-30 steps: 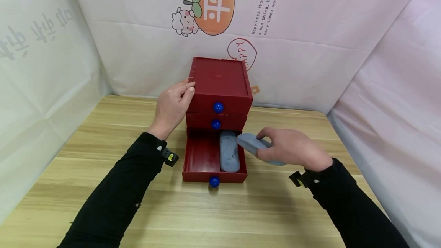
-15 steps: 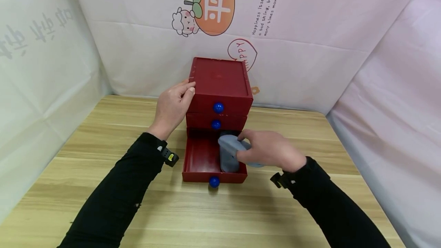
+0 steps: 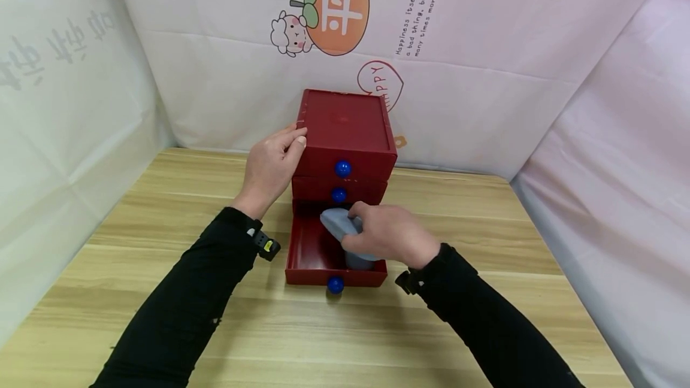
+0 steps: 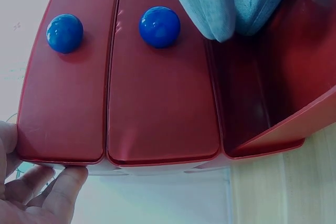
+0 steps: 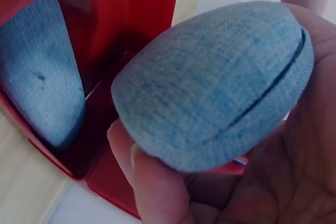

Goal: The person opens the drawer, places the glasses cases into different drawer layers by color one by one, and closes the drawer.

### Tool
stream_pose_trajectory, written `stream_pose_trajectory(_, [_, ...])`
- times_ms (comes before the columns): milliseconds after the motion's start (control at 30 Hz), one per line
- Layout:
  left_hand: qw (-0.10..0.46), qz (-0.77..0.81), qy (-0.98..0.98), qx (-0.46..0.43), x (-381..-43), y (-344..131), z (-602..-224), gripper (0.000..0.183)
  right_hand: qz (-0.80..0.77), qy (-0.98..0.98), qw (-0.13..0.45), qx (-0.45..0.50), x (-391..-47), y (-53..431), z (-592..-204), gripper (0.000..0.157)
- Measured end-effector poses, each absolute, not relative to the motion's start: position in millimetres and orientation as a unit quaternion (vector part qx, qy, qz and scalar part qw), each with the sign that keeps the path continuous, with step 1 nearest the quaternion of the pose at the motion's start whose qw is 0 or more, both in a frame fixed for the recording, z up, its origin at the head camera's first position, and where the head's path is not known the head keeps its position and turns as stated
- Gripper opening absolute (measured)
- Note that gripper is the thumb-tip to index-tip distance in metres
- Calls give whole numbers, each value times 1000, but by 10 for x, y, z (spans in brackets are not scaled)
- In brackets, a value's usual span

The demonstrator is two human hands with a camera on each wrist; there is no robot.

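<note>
My right hand [image 3: 393, 232] pinches a blue denim-textured glasses case [image 3: 338, 223] between thumb and fingers, tilted over the pulled-out bottom drawer [image 3: 311, 247]. A dark seam runs along this glasses case's side [image 5: 210, 82] in the right wrist view. A second, similar glasses case [image 3: 358, 262] lies lengthwise along the drawer's right side, mostly covered by the hand and the held case in the head view. My left hand [image 3: 269, 163] grips the upper left edge of the red drawer cabinet [image 3: 345, 121], its fingertips [image 4: 71, 179] against the side wall.
Two upper drawers stand closed, with blue ball knobs [image 3: 342, 169] in front. The bottom drawer's knob [image 3: 335, 285] faces me. The cabinet stands on a wooden table [image 3: 259, 328], with a printed white cloth [image 3: 226, 64] behind and more cloth at both sides.
My right hand has carried the held glasses case leftward, from beside the drawer to over its middle. The left hand keeps its place on the cabinet.
</note>
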State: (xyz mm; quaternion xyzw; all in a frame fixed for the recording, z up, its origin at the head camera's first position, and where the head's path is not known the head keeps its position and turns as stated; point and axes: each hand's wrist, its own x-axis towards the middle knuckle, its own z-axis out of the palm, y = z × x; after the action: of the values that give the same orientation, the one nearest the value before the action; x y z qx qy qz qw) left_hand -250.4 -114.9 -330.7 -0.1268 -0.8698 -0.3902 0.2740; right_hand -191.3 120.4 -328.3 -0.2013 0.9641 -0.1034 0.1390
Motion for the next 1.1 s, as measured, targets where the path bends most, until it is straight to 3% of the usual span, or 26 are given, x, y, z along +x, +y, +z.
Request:
stream_pose_trajectory(567, [270, -394, -870, -126, -2508, -1154, -3312, 46, -88, 965, 124, -212, -1913, 918, -3512, 61])
stream_pose_trajectory(1100, [270, -395, -868, -133, -2504, -1156, -3312, 44, -64, 972, 99, -203, -1935, 801, -3678, 51])
